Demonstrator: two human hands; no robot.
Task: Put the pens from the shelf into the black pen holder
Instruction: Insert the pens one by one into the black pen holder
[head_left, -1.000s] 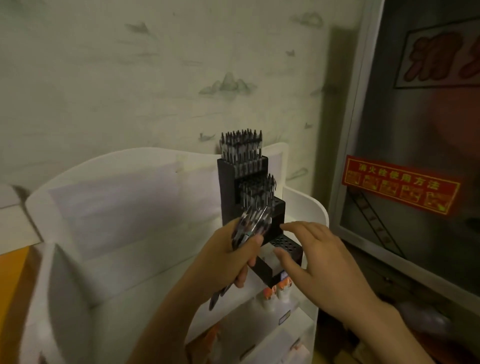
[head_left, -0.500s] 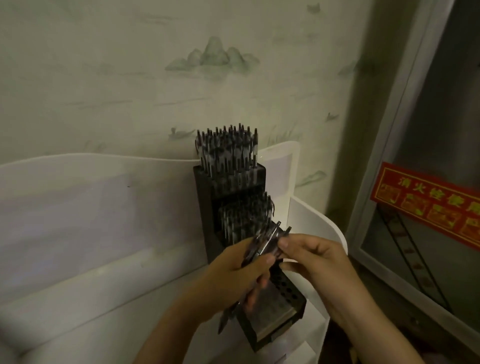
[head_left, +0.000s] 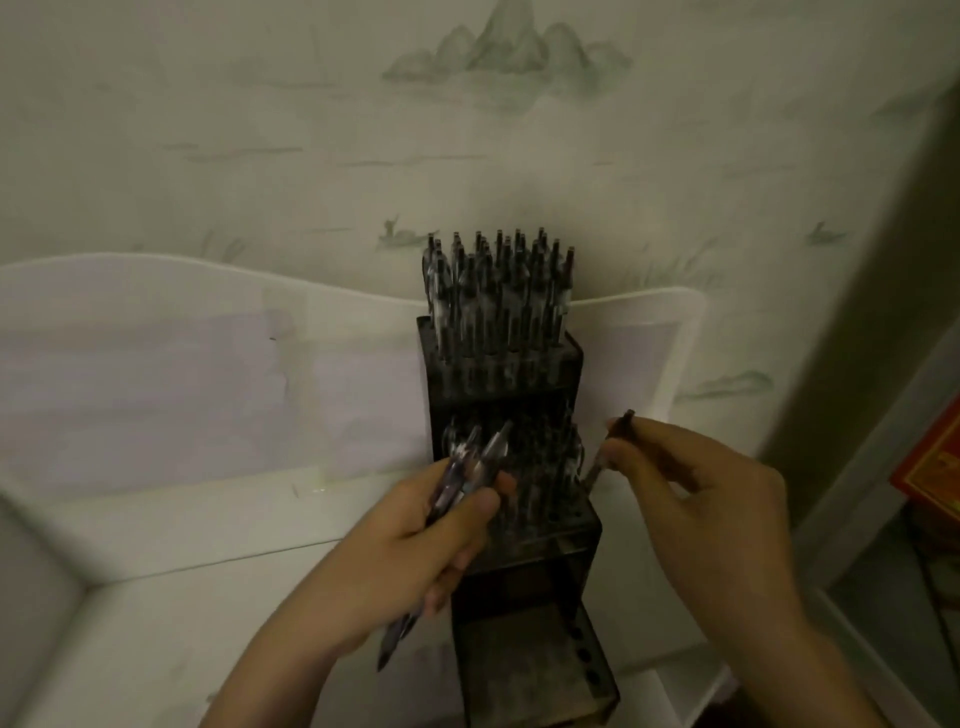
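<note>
Currently the black pen holder (head_left: 511, 467), a stepped three-tier rack on the white shelf (head_left: 218, 525), is mostly loaded. Top tier: packed with upright pens (head_left: 498, 291), too dense and blurred to count. Middle tier: also well filled. Lowest tier: several open holes visible along its right edge, no pens seen there. Left hand (head_left: 415, 545) grips a small bundle of pens (head_left: 467, 467), two or three discernible. Right hand (head_left: 696, 483) pinches one single pen (head_left: 610, 441) between thumb and fingertips, just beside the middle tier. Judgement: late stage; handheld pens remain.
</note>
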